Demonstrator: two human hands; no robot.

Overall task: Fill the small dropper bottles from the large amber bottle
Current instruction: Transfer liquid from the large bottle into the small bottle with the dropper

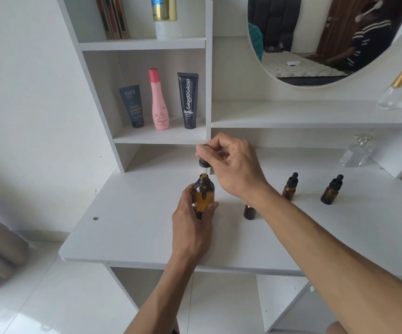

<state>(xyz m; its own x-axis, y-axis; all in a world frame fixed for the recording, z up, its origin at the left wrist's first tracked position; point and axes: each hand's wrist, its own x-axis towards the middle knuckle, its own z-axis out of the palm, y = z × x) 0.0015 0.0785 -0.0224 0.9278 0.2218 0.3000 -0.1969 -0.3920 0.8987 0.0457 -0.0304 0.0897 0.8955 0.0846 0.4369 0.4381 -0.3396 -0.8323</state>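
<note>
Looking down from the head camera, the left hand (190, 220) is wrapping its fingers and thumb around the large amber bottle (203, 195), which is standing upright on the white desk (127, 227), long axis vertical, open mouth pointing straight up. Right above that mouth, the right hand (228, 162) is pinching the rubber bulb of a dropper (204, 165) between thumb and curled fingers; the dropper is hanging vertical too, black collar just under the fingertips, glass tube pointing down through the neck, its tip showing inside the amber glass.

Off to the right of the big bottle, three small dropper bottles are standing upright on the desk. The nearest one (249, 212) is sitting just beside the right forearm, its top hidden behind the wrist, so whether it is capped cannot be told. The next one (289, 186) is wearing its black dropper cap, bulb pointing up. The farthest one (331, 190) is capped the same way, well apart from the large bottle.

Further back, a clear glass bottle (356, 153) is sitting near the desk's rear right corner. On the shelf behind, a dark grey tube (131, 106), a pink bottle (159, 100) and a black tube (188, 101) are standing in a row.
</note>
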